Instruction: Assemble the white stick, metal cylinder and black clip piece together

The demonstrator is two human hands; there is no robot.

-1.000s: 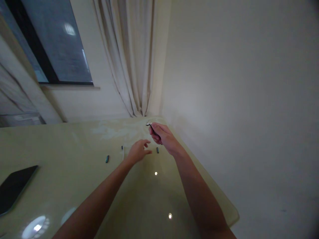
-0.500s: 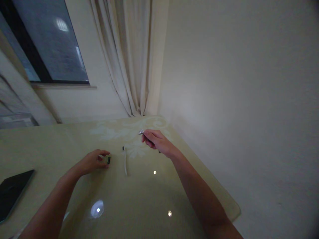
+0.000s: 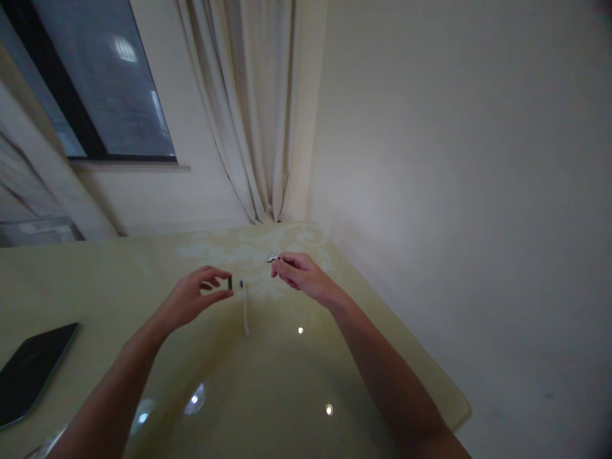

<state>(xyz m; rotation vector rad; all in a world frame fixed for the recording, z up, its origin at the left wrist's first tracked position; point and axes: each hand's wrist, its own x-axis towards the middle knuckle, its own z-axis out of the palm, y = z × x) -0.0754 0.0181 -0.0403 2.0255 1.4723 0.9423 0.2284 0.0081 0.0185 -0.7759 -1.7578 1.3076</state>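
My left hand (image 3: 203, 290) holds a small black rectangular piece (image 3: 230, 282) upright between thumb and fingertip, raised over the table. Just right of it lies a thin white stick (image 3: 246, 312) with a dark end (image 3: 241, 284), apart from both hands. My right hand (image 3: 301, 275) is closed around a small tool with a shiny silver tip (image 3: 272, 257), which points left. The rest of that tool is hidden in the fingers, and its kind cannot be made out.
A pale, glossy table (image 3: 268, 395) with a leaf pattern reflects several lights. On its left lies a flat black tablet-like object (image 3: 36, 370). A wall (image 3: 430, 223) borders the right edge, and a curtain (image 3: 253, 127) hangs behind beside a window (image 3: 109, 83).
My left hand has lifted the small black piece and moved right, towards the white stick. The right hand has turned slightly, and its silver-tipped tool stays in about the same place.
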